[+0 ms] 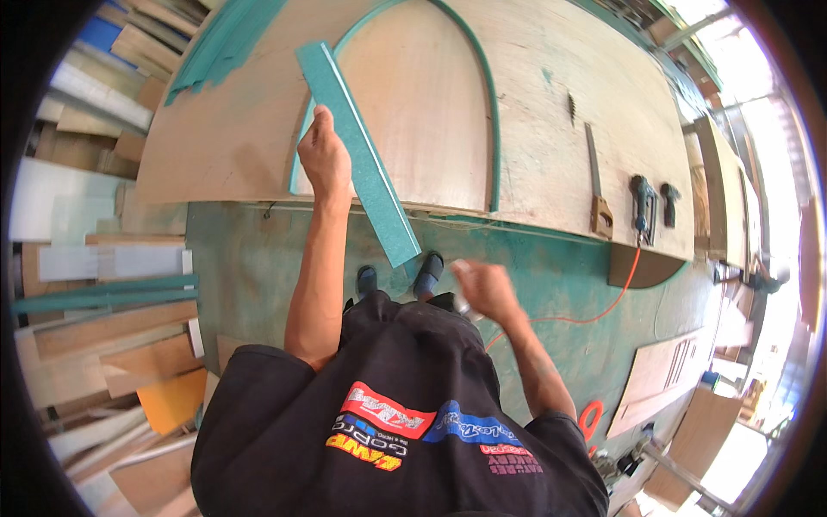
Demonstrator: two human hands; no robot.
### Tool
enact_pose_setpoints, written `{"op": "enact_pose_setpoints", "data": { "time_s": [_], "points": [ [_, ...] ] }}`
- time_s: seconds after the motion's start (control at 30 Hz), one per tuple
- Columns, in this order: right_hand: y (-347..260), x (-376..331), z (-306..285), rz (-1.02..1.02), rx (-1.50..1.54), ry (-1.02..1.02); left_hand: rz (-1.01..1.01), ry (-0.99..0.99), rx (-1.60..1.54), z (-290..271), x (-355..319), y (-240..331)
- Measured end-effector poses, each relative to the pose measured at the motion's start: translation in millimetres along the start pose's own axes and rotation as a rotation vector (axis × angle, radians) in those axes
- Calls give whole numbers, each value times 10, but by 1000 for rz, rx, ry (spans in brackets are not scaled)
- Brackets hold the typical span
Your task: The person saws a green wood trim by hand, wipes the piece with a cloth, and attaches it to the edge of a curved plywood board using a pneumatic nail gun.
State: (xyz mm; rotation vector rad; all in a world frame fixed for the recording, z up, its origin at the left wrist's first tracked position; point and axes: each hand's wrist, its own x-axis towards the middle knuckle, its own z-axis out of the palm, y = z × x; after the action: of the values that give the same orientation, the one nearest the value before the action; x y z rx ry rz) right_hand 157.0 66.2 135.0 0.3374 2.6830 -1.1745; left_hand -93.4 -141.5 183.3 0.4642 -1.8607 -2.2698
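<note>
My left hand [326, 159] grips a long, flat teal strip of board [369, 168] with a pale line along one edge. The strip slants over the front edge of the workbench, its lower end above my feet. My right hand [489, 293], smeared by motion, is closed in front of my body, to the right of the strip's lower end. A small whitish thing shows at its fingers, too blurred to name. Behind the strip, an arch of thin teal edging [493, 103] lies on the pale wooden bench top [568, 52].
On the bench's right lie a handsaw [594, 172], a pneumatic nailer [643, 205] with an orange hose [633, 271], and a dark hand tool [669, 202]. Teal strips [220, 52] are stacked at the far left. Wood offcuts [155, 362] crowd the left side. A slotted panel [659, 379] lies right.
</note>
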Motion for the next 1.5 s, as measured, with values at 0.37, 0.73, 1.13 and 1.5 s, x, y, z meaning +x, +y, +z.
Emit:
{"op": "enact_pose_setpoints", "data": {
  "time_s": [0.37, 0.73, 1.13, 1.5],
  "points": [
    [2360, 1709, -1680, 183, -515, 262, -446, 395, -313, -1137, -633, -1074],
    [675, 1011, -419, 351, 23, -144, -581, 501, -79, -665, -740, -1924],
    [936, 1030, 588, 464, 1087, -11, -551, 453, 99, -640, -497, -1944],
    [1054, 1140, 912, 380, 1052, 143, -515, 378, 130, -611, -422, -1879]
  ]
}}
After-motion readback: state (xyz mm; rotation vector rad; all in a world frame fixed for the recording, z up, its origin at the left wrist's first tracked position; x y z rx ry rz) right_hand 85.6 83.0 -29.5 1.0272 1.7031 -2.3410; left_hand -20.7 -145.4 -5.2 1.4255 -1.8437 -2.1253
